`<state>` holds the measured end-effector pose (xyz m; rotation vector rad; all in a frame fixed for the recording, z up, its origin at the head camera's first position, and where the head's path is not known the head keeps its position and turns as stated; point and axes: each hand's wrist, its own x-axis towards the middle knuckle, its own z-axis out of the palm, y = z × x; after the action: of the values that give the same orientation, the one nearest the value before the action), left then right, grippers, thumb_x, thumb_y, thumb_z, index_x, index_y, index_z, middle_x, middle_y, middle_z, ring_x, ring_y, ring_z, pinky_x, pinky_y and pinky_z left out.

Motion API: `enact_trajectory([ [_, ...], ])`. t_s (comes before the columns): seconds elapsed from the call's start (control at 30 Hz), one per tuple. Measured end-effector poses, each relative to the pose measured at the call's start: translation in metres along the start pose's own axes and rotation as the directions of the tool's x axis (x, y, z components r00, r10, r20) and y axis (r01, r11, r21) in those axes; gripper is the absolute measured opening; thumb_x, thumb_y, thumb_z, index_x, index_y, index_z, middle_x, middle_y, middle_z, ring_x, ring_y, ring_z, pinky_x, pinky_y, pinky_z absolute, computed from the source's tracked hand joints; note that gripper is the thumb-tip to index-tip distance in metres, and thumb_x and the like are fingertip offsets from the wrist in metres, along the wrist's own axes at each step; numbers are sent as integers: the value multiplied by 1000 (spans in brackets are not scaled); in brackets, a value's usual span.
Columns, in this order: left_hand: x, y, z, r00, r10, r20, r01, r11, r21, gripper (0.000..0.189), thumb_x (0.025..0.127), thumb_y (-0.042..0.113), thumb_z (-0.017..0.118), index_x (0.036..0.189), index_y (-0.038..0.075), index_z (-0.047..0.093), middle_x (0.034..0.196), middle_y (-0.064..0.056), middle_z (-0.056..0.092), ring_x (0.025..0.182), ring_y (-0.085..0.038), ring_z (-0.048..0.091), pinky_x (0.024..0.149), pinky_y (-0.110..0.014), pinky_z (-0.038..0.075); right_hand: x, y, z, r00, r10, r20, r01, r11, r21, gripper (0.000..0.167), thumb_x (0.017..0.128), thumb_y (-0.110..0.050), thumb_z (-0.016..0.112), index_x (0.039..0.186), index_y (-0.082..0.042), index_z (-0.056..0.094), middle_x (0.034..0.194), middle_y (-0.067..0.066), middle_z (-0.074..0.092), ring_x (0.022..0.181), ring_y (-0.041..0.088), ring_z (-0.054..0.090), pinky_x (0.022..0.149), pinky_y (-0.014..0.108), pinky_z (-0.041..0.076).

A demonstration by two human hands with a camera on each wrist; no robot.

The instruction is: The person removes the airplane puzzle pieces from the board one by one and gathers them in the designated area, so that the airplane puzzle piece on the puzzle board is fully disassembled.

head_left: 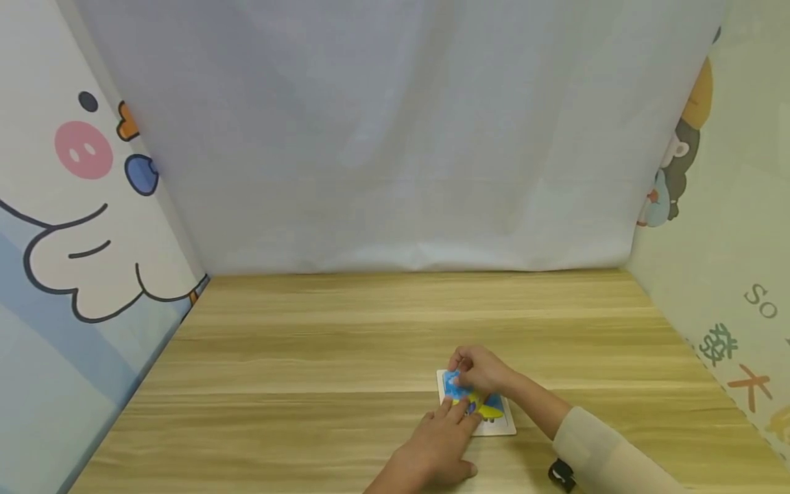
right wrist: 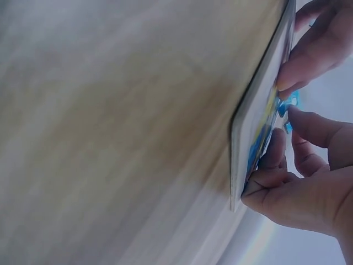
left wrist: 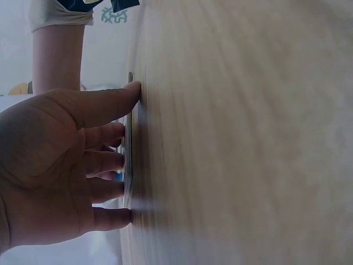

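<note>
Fingers of my right hand [head_left: 484, 372] pinch a blue piece [right wrist: 290, 102] at the board [head_left: 503, 426]; my left hand [head_left: 437, 442] touches the board, fingers spread. Wooden desk [head_left: 296, 412] beneath it, white curtain [head_left: 382, 151] beyond.

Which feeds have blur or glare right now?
Head: picture board small but fairly clear, no harsh glare; left wrist: tabletop blurred, left hand's palm shaded; right wrist: tabletop blurred, bright streak below the right hand.

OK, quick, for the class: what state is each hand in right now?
Left hand: open, resting on the picture board.
Right hand: closed, apparently pinching a blue piece.
</note>
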<state>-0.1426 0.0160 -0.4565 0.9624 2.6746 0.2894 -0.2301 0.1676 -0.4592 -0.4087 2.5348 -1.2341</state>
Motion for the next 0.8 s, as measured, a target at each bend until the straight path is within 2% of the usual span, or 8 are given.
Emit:
enact_trajectory([
  [0.1, 0, 0, 0, 1000, -1, 3, 1, 1000, -4, 70, 79, 41, 71, 139, 21, 42, 148, -4, 29, 135, -29, 24, 98, -47, 35, 0, 1, -2, 999, -38, -10, 38, 999, 30, 11, 79, 6, 64, 86, -2, 61, 79, 2, 56, 75, 17, 51, 66, 31, 44],
  [0.2, 0, 1, -1, 1000, 2, -10, -2, 1000, 11, 69, 79, 42, 71, 138, 21, 43, 147, -4, 31, 134, -29, 26, 97, -47, 36, -1, 1, -5, 998, -64, -13, 64, 995, 70, 9, 79, 5, 64, 86, 0, 62, 79, 3, 57, 74, 17, 50, 63, 29, 44],
  [0.37, 1, 1, -1, 1000, 3, -22, -2, 999, 44, 69, 77, 43, 72, 137, 22, 44, 146, -4, 33, 132, -30, 29, 96, -45, 38, -1, 0, -9, 998, -47, -35, 52, 987, 151, 8, 82, 4, 62, 89, 1, 62, 80, 5, 57, 74, 18, 52, 64, 29, 45],
  [0.57, 2, 2, -2, 1000, 1, 0, -1, 999, 50, 70, 77, 44, 72, 137, 21, 44, 146, -4, 33, 132, -30, 30, 97, -44, 38, -1, 2, -9, 999, -34, -33, 40, 984, 175, 8, 82, 4, 62, 89, 0, 62, 80, 5, 58, 74, 18, 53, 64, 28, 46],
  [0.8, 3, 1, -3, 1000, -1, -8, 2, 998, 56, 70, 76, 43, 74, 135, 21, 45, 145, -4, 34, 132, -29, 31, 96, -44, 38, -5, 3, -15, 997, -71, -23, 74, 980, 184, 13, 83, 1, 65, 95, 3, 62, 83, 5, 58, 76, 18, 54, 67, 30, 47],
])
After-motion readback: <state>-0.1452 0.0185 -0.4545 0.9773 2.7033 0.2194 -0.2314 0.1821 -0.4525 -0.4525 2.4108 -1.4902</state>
